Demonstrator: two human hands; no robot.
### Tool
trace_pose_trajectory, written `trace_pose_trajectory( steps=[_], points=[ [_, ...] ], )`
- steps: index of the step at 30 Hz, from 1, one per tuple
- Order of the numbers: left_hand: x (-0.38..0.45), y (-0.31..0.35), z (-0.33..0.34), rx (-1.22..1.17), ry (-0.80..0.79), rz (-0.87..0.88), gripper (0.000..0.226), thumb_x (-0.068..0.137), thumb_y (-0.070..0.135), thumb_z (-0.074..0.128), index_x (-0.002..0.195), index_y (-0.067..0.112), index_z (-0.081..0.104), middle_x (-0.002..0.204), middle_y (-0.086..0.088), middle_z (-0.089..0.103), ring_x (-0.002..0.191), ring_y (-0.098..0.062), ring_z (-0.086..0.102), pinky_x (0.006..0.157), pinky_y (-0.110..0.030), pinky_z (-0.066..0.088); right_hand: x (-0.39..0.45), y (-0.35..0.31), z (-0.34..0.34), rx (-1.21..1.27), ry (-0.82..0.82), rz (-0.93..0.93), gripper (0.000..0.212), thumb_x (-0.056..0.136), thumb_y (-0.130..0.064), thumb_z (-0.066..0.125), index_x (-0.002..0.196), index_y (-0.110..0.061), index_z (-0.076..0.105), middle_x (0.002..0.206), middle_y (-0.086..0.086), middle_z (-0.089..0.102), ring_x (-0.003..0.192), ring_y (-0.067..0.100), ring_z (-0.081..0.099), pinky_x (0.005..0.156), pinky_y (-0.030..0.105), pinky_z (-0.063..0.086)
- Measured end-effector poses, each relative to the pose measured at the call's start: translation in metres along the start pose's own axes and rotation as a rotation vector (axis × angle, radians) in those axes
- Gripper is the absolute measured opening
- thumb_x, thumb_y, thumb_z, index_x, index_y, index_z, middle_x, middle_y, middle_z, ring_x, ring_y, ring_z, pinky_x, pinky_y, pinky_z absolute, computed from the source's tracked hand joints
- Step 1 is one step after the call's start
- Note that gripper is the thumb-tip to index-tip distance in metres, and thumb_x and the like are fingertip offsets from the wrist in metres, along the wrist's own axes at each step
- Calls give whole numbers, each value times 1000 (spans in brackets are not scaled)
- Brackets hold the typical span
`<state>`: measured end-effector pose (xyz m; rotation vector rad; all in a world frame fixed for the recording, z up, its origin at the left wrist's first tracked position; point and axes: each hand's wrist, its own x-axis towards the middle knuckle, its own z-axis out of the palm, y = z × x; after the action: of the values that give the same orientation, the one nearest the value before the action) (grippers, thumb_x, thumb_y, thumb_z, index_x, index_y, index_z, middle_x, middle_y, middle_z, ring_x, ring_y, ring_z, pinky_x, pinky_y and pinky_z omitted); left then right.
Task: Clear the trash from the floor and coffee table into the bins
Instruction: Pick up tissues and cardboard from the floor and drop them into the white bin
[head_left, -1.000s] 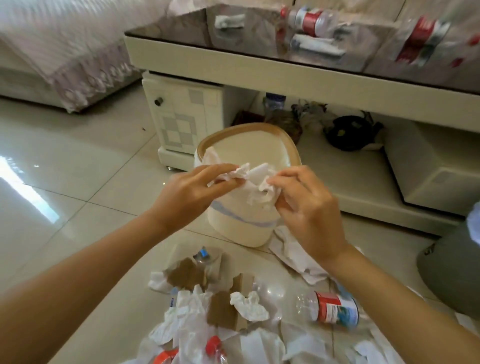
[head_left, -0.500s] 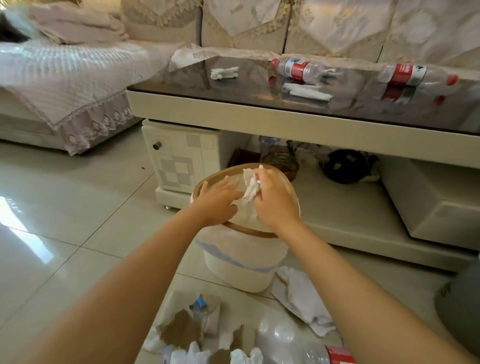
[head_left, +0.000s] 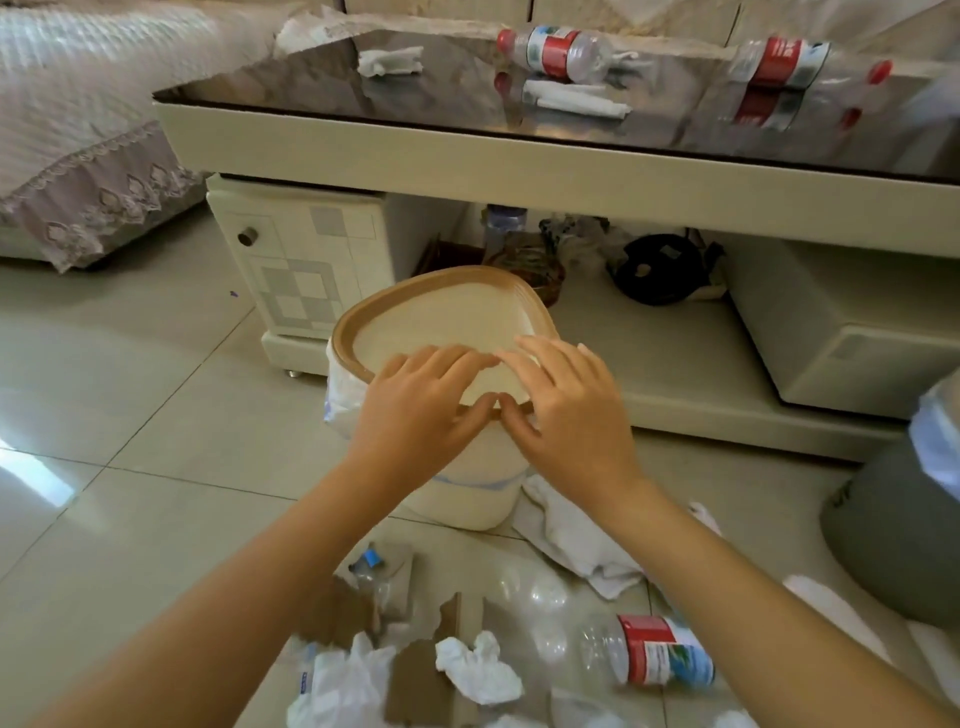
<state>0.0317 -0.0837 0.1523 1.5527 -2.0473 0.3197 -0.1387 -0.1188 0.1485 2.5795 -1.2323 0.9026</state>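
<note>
A cream bin (head_left: 457, 483) with a brown rim stands on the floor in front of the coffee table (head_left: 467, 156). My left hand (head_left: 415, 410) and my right hand (head_left: 566, 410) hover side by side over its near rim, fingers spread and empty. Trash lies on the floor below: a crumpled white tissue (head_left: 478, 667), a plastic bottle with a red label (head_left: 654, 657), torn cardboard (head_left: 410, 686) and a white cloth-like wad (head_left: 571, 535). On the table top lie two red-labelled bottles (head_left: 556, 52) (head_left: 789, 62), a tissue (head_left: 389, 61) and a rolled paper (head_left: 576, 101).
A grey bin (head_left: 893, 540) stands at the right edge. A sofa with a lace cover (head_left: 78, 130) is at the left. The table's lower shelf holds a black object (head_left: 660, 267), a basket and a white box (head_left: 852, 332). Bare tile floor stretches to the left.
Both hands held a white tissue wad and carried it over the cream bin. The wad is gone from my hands, which are now spread empty above the rim.
</note>
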Motion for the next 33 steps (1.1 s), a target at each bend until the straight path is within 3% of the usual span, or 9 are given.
trace_pose_trajectory(
  steps=[9,16,21,23,25,26,28,31,33],
  points=[
    [-50,40,60,59,-12,426,33,88,21,61,121,18,65,138,-6,54,129,-24,48,104,-45,39,-120,55,8,-47,-244,142,42,91,-30,55,130,-15,54,133,8,55,121,25,51,103,43,40],
    [-70,62,120,-9,-235,423,31,82,19,62,113,20,67,126,-3,62,115,-23,58,90,-37,44,-181,90,28,-123,-437,285,49,85,-28,68,130,-14,55,134,11,55,120,31,53,99,48,44],
    [-72,69,177,14,-477,357,58,64,28,82,119,20,65,128,-5,62,112,-26,61,85,-38,51,-199,103,45,-121,-545,365,52,83,-33,69,130,-19,55,138,10,53,123,32,52,101,50,42],
    [-66,75,195,27,-601,308,74,66,43,82,132,23,55,139,-8,52,121,-30,55,91,-42,48,-203,109,51,-102,-573,386,52,84,-35,67,132,-21,54,140,9,50,126,32,49,102,51,41],
    [-59,80,212,101,-740,273,89,77,54,68,149,28,24,156,-9,23,139,-32,30,106,-47,35,-208,115,56,-82,-591,393,53,84,-36,65,134,-21,52,142,9,48,128,31,47,103,51,41],
    [-57,83,219,138,-816,244,93,81,57,62,151,31,9,159,-8,9,143,-33,19,111,-48,28,-209,119,58,-72,-602,398,55,85,-37,65,135,-21,50,143,9,46,129,31,46,104,51,39],
    [-55,85,232,169,-876,193,97,79,62,60,151,34,0,160,-11,1,144,-35,12,112,-50,23,-213,125,63,-53,-630,416,58,87,-40,62,139,-23,46,148,8,41,134,31,40,107,50,34],
    [-57,81,247,72,-850,136,85,74,60,66,146,34,30,149,-15,34,133,-36,38,105,-48,34,-216,133,67,-31,-694,456,63,90,-48,50,147,-28,30,156,4,24,142,27,24,114,50,23],
    [-56,77,249,-3,-811,138,62,74,55,62,130,29,54,126,-10,59,110,-32,59,90,-42,47,-217,138,68,-47,-748,483,65,92,-50,45,150,-32,19,159,2,11,145,24,13,116,50,14]
  ],
)
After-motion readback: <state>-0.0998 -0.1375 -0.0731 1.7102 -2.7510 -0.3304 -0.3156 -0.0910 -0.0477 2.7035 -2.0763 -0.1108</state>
